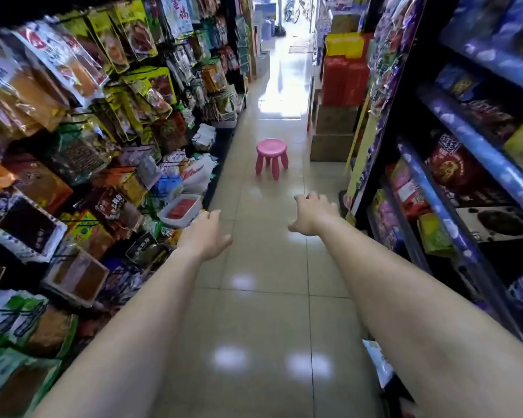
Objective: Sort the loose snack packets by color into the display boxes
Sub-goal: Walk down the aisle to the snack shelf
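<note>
Both bare arms reach forward over the tiled floor (254,297) of a shop aisle, short of the pink stool (271,157). The left hand (207,233) is empty with fingers loosely spread, and the right hand (311,213) is likewise empty and slack. Left of the stool, a white display box (180,210) of red snack packets (181,207) sits low on the rack of hanging bags (82,122), just beside the left hand. Right of the stool stand blue-edged shelves (465,164).

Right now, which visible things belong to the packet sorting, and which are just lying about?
Job:
- white tray of red packets
- left hand, empty
- right hand, empty

Lying about:
- pink stool
- stacked cardboard boxes
</note>
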